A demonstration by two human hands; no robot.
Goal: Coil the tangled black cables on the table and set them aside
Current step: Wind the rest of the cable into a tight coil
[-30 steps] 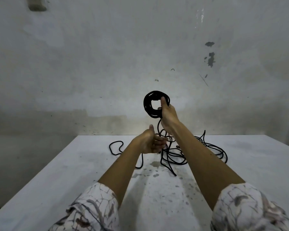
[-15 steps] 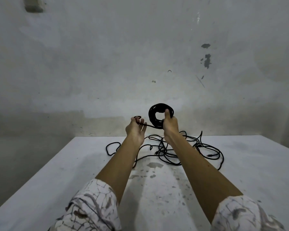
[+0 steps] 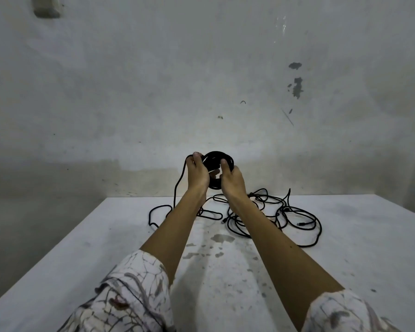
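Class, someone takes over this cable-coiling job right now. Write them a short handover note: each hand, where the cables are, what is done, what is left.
Left hand: grips the loose strand at the left edge of the coil; that strand hangs from it down to the table.
Right hand: holds the coil, thumb pressed on its front.
Coil: held up above the table's far side, several turns wound.
Tangled cables: lie loose on the table, mostly right of the arms, with one loop to the left.
Done: part of the cable is wound.
Left: wind the rest, then set the coil aside.
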